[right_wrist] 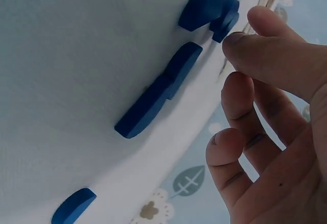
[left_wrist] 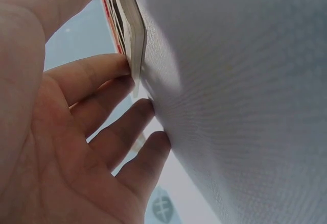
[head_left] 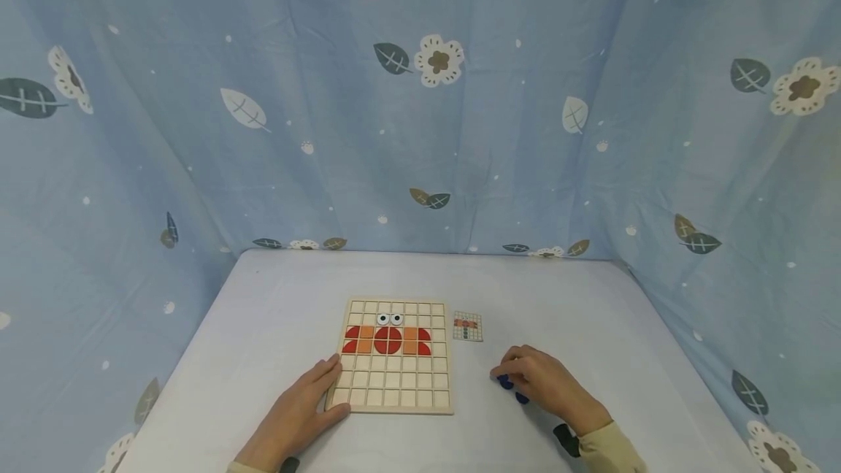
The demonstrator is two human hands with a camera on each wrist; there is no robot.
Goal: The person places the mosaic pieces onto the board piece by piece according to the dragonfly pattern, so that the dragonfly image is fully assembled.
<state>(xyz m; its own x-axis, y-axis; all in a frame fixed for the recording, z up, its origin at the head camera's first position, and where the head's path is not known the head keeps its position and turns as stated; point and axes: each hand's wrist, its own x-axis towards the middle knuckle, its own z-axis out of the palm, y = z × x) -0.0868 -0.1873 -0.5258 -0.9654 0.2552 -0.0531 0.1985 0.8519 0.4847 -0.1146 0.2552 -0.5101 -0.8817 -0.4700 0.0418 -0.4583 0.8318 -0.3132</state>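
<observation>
A wooden grid board (head_left: 401, 379) lies flat, with red curved pieces (head_left: 388, 340), orange squares (head_left: 366, 340) and two eye discs (head_left: 390, 320) set in its upper cells. At its lower left corner my left hand (head_left: 296, 409) touches the left side with extended fingers and the front edge with the thumb. The left wrist view shows fingertips against the board's edge (left_wrist: 134, 40). My right hand (head_left: 544, 379) hovers low over blue pieces (head_left: 504, 382), fingers loosely bent. In the right wrist view several blue pieces (right_wrist: 202, 9) lie beside the thumb, and no piece shows in its grasp.
A small pattern card (head_left: 468, 326) lies right of the board, showing a similar figure on a grid. The white tabletop (head_left: 289, 283) is bordered by blue patterned curtains (head_left: 420, 130) at the back and sides. One blue piece (right_wrist: 74, 206) lies apart from the others.
</observation>
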